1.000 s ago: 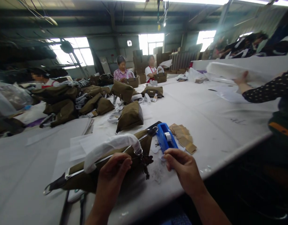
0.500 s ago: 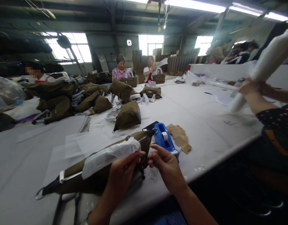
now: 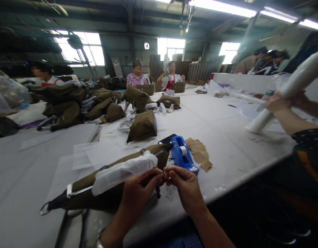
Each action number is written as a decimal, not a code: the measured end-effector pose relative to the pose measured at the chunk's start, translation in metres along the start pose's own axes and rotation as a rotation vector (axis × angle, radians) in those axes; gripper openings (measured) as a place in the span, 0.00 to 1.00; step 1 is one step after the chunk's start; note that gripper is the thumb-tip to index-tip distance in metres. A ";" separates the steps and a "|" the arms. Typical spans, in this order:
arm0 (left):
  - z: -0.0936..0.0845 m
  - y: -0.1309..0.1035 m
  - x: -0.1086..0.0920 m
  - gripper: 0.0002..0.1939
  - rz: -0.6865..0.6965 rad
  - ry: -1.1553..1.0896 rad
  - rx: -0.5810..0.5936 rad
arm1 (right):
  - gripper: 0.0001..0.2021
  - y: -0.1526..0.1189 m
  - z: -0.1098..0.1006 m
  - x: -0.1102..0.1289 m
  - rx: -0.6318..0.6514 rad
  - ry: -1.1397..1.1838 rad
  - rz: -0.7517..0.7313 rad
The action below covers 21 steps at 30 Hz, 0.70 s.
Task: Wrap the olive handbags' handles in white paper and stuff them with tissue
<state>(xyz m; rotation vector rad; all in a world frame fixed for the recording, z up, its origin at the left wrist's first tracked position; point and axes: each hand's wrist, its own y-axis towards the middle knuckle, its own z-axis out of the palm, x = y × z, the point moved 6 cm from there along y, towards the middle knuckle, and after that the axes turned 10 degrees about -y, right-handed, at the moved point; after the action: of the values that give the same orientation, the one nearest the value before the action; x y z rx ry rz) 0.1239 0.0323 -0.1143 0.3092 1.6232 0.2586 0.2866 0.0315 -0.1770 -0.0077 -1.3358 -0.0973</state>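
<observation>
An olive-green bag (image 3: pixel 104 201) lies on its side in front of me, with metal rings at its ends. White wrapping (image 3: pixel 122 175) covers a long part along its top. My left hand (image 3: pixel 139 191) lies against the bag's near side, its thumb and fingers pinched. Fingertip to fingertip with it, my right hand (image 3: pixel 186 189) pinches too. A small dark piece shows between the fingertips beside the bag, too small to name. Just beyond my right hand stands a blue tape dispenser (image 3: pixel 177 153) with a roll of tape, touching or close to the bag's far end.
Brown card tags (image 3: pixel 197 151) lie fanned out right of the dispenser. Another olive bag (image 3: pixel 143 125) stands farther off, with a pile of bags (image 3: pixel 66 117) at left. A co-worker's hands (image 3: pixel 280 103) hold a white plastic-wrapped roll (image 3: pixel 301 75) at right. The white table (image 3: pixel 241 144) ends near me.
My two hands have come together, fingertips meeting where there was a small gap. The roll at right has tilted slightly. A person at the back has shifted a white sheet leftward.
</observation>
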 end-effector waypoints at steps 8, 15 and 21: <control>0.001 -0.001 -0.001 0.05 0.050 0.014 0.006 | 0.08 -0.001 0.004 0.003 0.029 -0.077 -0.079; 0.000 -0.002 -0.007 0.09 0.179 0.088 -0.007 | 0.05 -0.003 0.006 0.012 0.027 -0.185 -0.165; 0.003 -0.002 -0.010 0.10 0.225 0.113 0.003 | 0.05 -0.004 0.006 0.016 -0.014 -0.245 -0.227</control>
<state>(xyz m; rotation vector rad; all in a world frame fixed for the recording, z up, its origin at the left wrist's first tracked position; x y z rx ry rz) 0.1272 0.0265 -0.1063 0.4884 1.7011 0.4516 0.2844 0.0266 -0.1606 0.1239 -1.5775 -0.3065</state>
